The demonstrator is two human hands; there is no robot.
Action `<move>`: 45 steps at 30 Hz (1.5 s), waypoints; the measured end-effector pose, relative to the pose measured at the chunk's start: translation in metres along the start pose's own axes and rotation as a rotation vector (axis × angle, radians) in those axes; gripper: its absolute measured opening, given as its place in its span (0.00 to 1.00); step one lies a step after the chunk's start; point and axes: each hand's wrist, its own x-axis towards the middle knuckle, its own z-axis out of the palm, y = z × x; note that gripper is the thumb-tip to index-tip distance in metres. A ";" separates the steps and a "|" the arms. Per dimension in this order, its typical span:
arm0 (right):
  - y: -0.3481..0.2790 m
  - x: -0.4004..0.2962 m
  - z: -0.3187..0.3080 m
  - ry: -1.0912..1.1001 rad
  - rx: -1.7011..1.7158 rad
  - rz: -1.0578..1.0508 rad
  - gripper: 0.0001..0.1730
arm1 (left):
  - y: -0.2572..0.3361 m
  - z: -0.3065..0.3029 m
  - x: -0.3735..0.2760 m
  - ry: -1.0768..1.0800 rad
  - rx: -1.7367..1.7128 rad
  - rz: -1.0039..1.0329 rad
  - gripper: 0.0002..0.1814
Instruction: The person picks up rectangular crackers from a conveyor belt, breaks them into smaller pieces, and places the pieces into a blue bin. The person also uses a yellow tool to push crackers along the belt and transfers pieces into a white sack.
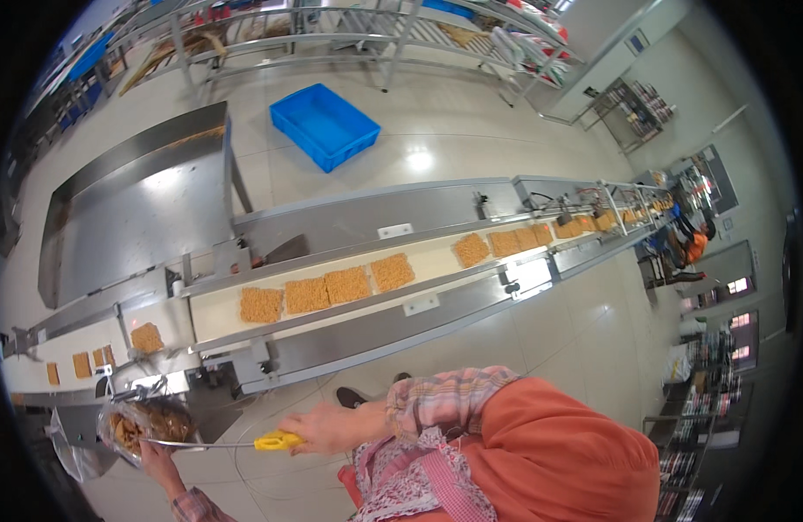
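Observation:
My right hand is closed round the yellow handle of a tool with a long thin metal shaft, which points left. My left hand is at the far end of that shaft, beside a clear plastic bag of brown pieces; whether its fingers grip the bag or the shaft cannot be told. Above the hands runs a pale conveyor belt carrying square blocks of dried noodles. One noodle block lies near the belt's left end, with several others along it. A single noodle block lies on the section farther left.
Metal side rails border the belt between me and a stainless steel tray table. A blue plastic crate stands on the floor beyond. Metal racks are at the back. At the far right a person in orange is beside the line.

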 end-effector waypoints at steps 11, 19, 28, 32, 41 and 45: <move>0.034 -0.079 -0.046 -0.161 -0.094 0.122 0.23 | -0.029 0.033 -0.099 0.368 0.026 -0.097 0.25; 0.054 -0.100 -0.052 -0.359 -0.220 0.415 0.21 | 0.069 0.123 -0.204 -0.448 -1.291 -0.832 0.20; 0.043 -0.104 -0.056 -0.306 -0.065 0.345 0.22 | 0.137 0.096 -0.271 -0.481 -1.249 -0.768 0.19; 0.066 -0.120 -0.060 -0.016 -0.164 0.208 0.19 | 0.337 0.071 -0.280 -0.790 -1.583 -0.300 0.23; 0.102 -0.200 -0.012 0.459 -0.041 0.032 0.34 | 0.413 0.119 -0.310 -0.804 -1.506 -0.105 0.11; 0.122 -0.321 -0.038 0.715 0.020 -0.139 0.32 | 0.485 0.137 -0.368 -0.659 -1.492 -0.045 0.07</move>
